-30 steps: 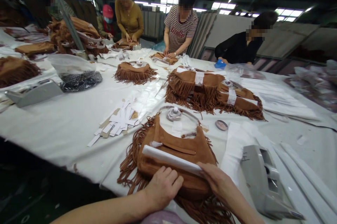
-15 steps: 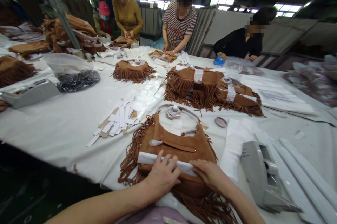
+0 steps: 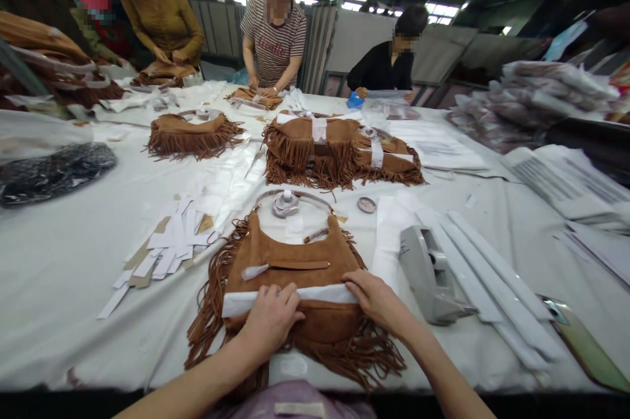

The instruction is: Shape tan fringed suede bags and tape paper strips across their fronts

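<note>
A brown suede handbag [image 3: 300, 248] with long fringe lies flat before me, its wrapped strap curving away at the top. Across its lower front runs a white paper strip [image 3: 319, 293]. My left hand [image 3: 275, 315] presses on the strip's middle with curled fingers, its thumb against the bag below. At the strip's right end, my right hand [image 3: 371, 297] grips it along with the bag's edge, fingers bent. A wrapped zipper pull [image 3: 254, 272] sits above the strip. What lies under my palms is hidden.
Left of the bag is a pile of paper strips [image 3: 170, 245]. A grey tape dispenser [image 3: 428, 274], long white strips [image 3: 492, 274] and a phone [image 3: 588, 343] lie right. Farther back are fringed bags [image 3: 315, 143] and a small round tin [image 3: 367, 204]. Several people work across the table.
My view has turned right, so the table's things appear farther left and the phone has come into view. Both hands stay on the strip; my right hand's fingers have curled at its end.
</note>
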{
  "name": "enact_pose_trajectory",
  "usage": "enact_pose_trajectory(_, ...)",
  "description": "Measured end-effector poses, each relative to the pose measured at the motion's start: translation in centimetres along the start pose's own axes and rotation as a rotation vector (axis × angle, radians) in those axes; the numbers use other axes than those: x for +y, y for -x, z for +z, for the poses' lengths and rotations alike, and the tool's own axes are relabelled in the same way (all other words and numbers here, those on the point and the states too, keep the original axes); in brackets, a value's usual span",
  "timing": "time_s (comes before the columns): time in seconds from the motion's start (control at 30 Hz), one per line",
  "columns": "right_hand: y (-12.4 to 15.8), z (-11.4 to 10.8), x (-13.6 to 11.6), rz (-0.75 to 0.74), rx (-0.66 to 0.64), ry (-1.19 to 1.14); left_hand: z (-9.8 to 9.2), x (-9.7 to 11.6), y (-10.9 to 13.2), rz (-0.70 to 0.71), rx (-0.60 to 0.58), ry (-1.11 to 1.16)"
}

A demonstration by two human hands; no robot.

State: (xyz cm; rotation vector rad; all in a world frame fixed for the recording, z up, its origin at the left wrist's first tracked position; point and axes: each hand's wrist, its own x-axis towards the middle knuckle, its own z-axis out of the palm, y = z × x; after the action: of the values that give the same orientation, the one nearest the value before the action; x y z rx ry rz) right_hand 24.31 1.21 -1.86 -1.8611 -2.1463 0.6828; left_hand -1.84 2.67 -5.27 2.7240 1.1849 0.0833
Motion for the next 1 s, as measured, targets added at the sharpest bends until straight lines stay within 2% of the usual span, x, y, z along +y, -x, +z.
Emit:
enact_pose_trajectory(0.23, 0.3, 1.1, 1.1, -0.046, 0.030, -0.085, 0.0, 0.0, -0.2, -0.019, -0.024, -0.013)
enact_pose_trajectory(0.33, 0.2, 0.8, 0.4, -0.035, 0.028, 0.032, 0.2, -0.1, -0.4, -0.030, -0.021, -0.013)
enact_pose_trajectory(0.43, -0.1, 1.0, -1.1, -0.039, 0.080, 0.233, 0.4, -0.1, -0.6, -0.038, -0.007, -0.015)
enact_pose_trajectory(0.6, -0.4, 3.5, -3.8, -0.188, 0.134, 0.321, 0.5, -0.3, -0.7, -0.043, -0.003, -0.004)
enact_pose_trajectory(0.7, -0.5, 5.4, -4.6, -0.188, 0.154, 0.341, 0.6, -0.5, -0.9, -0.046, -0.015, 0.007)
enact_pose_trajectory(0.83, -0.7, 7.2, -4.5, -0.179, 0.205, 0.313, 1.0, -0.5, -1.0, -0.048, -0.045, -0.011)
enact_pose_trajectory(1.0, -1.1, 8.1, -3.8, -0.178, 0.220, 0.280, 1.6, -0.5, -1.1, -0.083, -0.023, -0.057)
